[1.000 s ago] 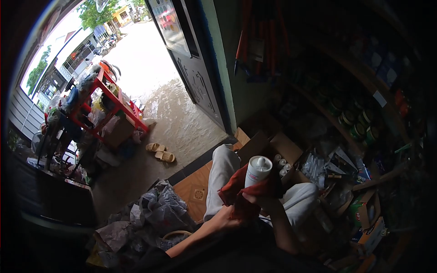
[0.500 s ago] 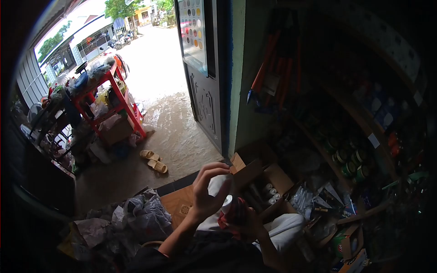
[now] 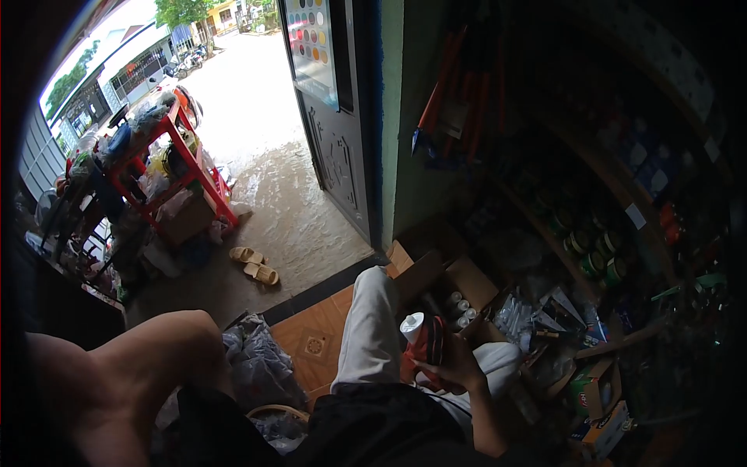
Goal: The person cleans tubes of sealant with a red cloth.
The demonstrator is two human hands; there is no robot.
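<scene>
My right hand (image 3: 455,370) is closed around a red and dark cloth (image 3: 424,349), low at the centre. From the cloth's upper left side sticks the end of a white tube (image 3: 412,325), tilted up. How far the tube runs inside the cloth is hidden. My left arm (image 3: 167,346) is bent across the lower left, and its hand is out of the picture. A grey trouser leg (image 3: 369,327) is just left of the tube.
Plastic bags (image 3: 261,362) lie at lower left, beside a round basket rim (image 3: 276,408). An open carton (image 3: 472,282) with white tubes is beyond the right hand. Sandals (image 3: 254,265), a red rack (image 3: 175,177) and a grey door (image 3: 338,159) are farther off. Shelves (image 3: 591,171) line the right.
My left hand, fingers spread beside the tube before, has left the view, and its arm is now bent at lower left. The right hand and cloth appear farther right; the whole view has shifted.
</scene>
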